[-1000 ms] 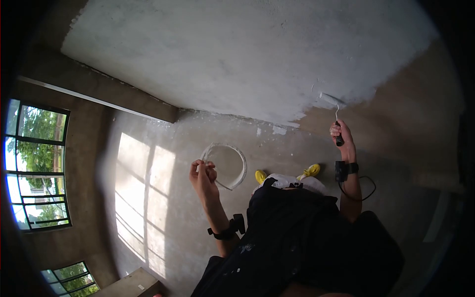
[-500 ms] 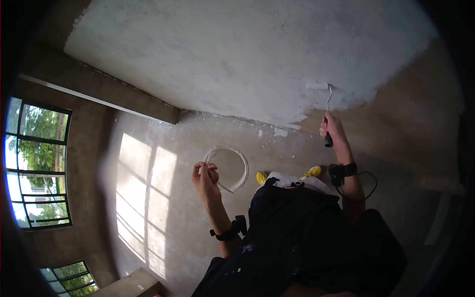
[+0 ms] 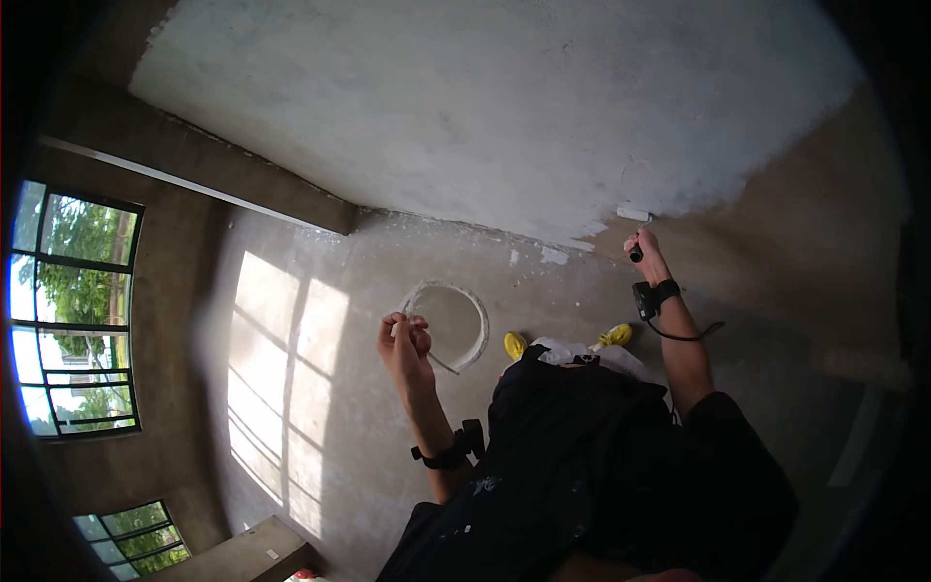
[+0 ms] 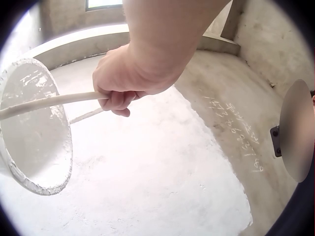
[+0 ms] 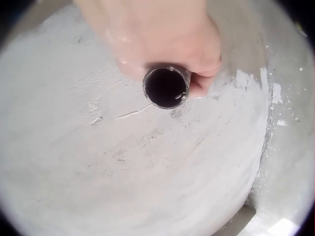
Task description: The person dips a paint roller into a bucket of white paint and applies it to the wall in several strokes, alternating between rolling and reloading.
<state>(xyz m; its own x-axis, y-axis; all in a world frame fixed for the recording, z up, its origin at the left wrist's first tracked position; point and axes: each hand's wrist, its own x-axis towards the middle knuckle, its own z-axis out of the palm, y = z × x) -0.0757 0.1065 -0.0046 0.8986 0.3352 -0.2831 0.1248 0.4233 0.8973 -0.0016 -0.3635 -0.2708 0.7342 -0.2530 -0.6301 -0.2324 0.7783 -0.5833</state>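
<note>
My right hand grips the black handle of a paint roller, its white sleeve lying against the wall at the lower border of the white coat. In the right wrist view the hollow butt of the handle points at the camera, and the hand hides the rest of the roller. My left hand has its fingers curled round the pale bail handle of a round white bucket. The bucket hangs beside that hand, its rim crusted with paint.
The wall is coated white, with bare brown plaster to the right and below. Writing marks the bare part. A concrete ledge juts out at left. Yellow shoes stand on the paint-spattered floor.
The roller sleeve first went up and left on the wall, then came down to the coat's lower border. The right hand tilted the handle toward the camera. The left hand and bucket barely moved.
</note>
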